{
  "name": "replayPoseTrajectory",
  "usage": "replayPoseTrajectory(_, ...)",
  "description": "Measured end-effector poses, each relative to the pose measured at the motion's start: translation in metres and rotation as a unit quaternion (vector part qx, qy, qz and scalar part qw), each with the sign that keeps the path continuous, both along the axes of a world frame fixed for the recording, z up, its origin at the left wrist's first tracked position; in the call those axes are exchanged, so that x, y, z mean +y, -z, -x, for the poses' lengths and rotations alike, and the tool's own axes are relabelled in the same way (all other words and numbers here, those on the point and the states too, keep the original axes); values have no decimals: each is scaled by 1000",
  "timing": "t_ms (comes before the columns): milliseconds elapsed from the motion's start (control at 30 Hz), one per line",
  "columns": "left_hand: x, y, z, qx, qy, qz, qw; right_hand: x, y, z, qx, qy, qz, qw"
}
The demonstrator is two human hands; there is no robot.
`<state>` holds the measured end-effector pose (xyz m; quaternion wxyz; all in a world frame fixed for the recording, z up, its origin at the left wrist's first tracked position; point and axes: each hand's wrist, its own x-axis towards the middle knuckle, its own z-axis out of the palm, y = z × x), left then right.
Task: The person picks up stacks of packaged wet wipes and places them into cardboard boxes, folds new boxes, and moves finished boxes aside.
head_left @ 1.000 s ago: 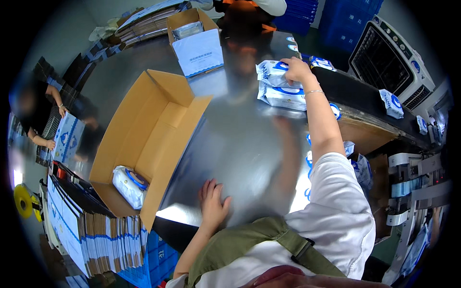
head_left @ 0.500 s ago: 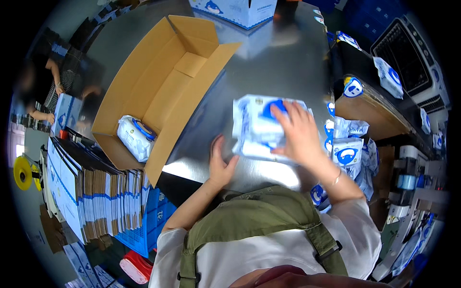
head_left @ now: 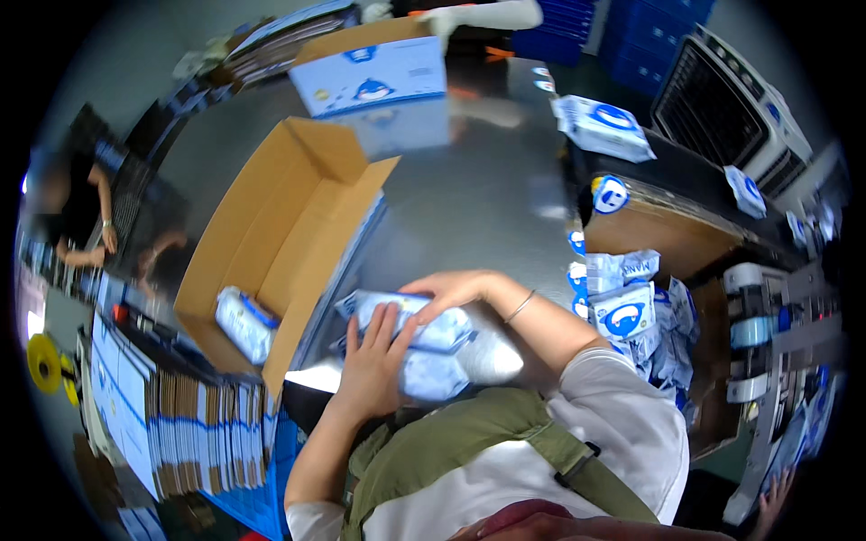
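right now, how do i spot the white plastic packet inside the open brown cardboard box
On the shiny grey metal table, find the long, open brown cardboard box. The white-and-blue plastic packet lies in its near end, alone, unlike the two white packets outside.

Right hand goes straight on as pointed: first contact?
Probably the left hand, its fingers spread on the farther white-and-blue pack; depth is unclear. The open carton lies beyond.

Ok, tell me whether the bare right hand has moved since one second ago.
Yes: the right hand has moved left and toward the body, away from the long black conveyor and nearer the open brown cardboard box.
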<state>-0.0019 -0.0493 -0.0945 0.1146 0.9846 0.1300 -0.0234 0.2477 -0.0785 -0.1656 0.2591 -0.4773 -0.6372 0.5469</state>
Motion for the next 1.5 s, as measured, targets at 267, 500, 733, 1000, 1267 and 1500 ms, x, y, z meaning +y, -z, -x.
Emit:
replayPoseTrajectory(267,-14,4,-9,3,-38,-16,999,-82,45,-73,124,344,-7,931)
replayPoseTrajectory(500,-10,10,-8,36,-31,-38,998,-206,-55,-279,-394,716,-305,490)
replayPoseTrajectory(733,-4,27,0,-3,-20,-45,999,-285,-92,-405,-661,642,110,374)
replayPoseTrajectory(1000,-11,4,-6,-19,-56,-8,998,-122,-98,-391,-653,523,12,548)
replayPoseTrajectory(1267,-6,3,-8,-10,-41,-12,999,5,-65,-288,-535,446,-124,707)
replayPoseTrajectory(1500,-19,18,11,-47,-44,-13,998,-3,-59,-100,-521,376,-124,756)
